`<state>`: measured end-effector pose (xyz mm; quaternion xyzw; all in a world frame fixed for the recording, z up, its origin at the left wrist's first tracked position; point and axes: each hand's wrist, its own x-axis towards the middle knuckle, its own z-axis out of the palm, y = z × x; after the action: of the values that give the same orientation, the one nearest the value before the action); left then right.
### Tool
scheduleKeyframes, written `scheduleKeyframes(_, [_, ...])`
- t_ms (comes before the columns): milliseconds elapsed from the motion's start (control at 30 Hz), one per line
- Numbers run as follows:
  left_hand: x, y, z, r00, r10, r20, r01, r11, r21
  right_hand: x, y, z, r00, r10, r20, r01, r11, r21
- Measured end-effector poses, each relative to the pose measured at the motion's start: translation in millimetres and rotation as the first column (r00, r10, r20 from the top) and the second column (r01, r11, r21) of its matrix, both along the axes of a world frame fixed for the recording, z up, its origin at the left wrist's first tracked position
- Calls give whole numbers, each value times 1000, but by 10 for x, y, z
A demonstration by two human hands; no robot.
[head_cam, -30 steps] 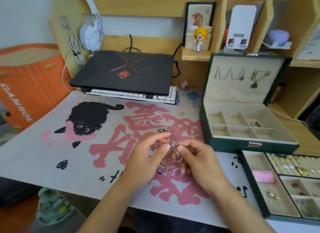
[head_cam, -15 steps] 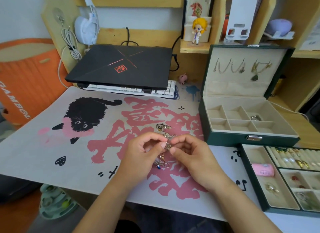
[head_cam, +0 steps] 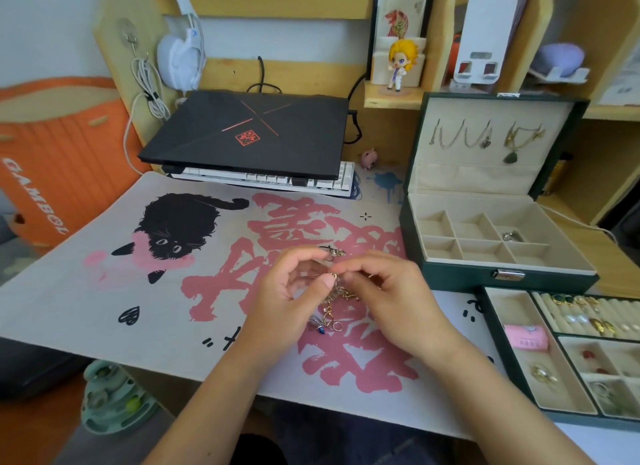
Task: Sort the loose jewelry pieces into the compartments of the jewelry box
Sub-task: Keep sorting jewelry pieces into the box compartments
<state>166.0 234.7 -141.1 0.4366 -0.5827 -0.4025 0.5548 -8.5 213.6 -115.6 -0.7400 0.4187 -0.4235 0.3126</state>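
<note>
A tangled cluster of loose jewelry, gold and silver pieces with a blue bead, hangs between my hands just above the printed desk mat. My left hand and my right hand both pinch the top of the cluster with fingertips. A few small pieces lie on the mat just beyond my fingers. The dark green jewelry box stands open at the right, one silver piece in a back compartment and necklaces hung in its lid.
A removable tray with rings, earrings and a pink item sits at the near right. A closed black laptop lies over a white keyboard at the back. Wooden shelves hold a figurine. An orange bin stands at the left.
Both hands stay together on the jewelry cluster, with the fingers shifting slightly on its top. The view has tilted down and drawn closer a little.
</note>
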Motion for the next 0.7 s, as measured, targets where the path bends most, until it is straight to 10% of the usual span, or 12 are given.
scheduleKeyframes(267, [9, 18, 53, 994, 96, -52, -96, 995, 2, 201, -84, 249, 980, -56, -190, 38, 995, -95])
scheduleKeyframes(467, [-6, 25, -4, 948, 319, -4, -318, 943, -97, 202, 45, 102, 986, -69, 151, 34, 975, 218])
scheduleKeyframes(700, [68, 16, 21, 922, 365, -129, -363, 931, 39, -38, 269, -368, 897, -273, -347, 255, 962, -100])
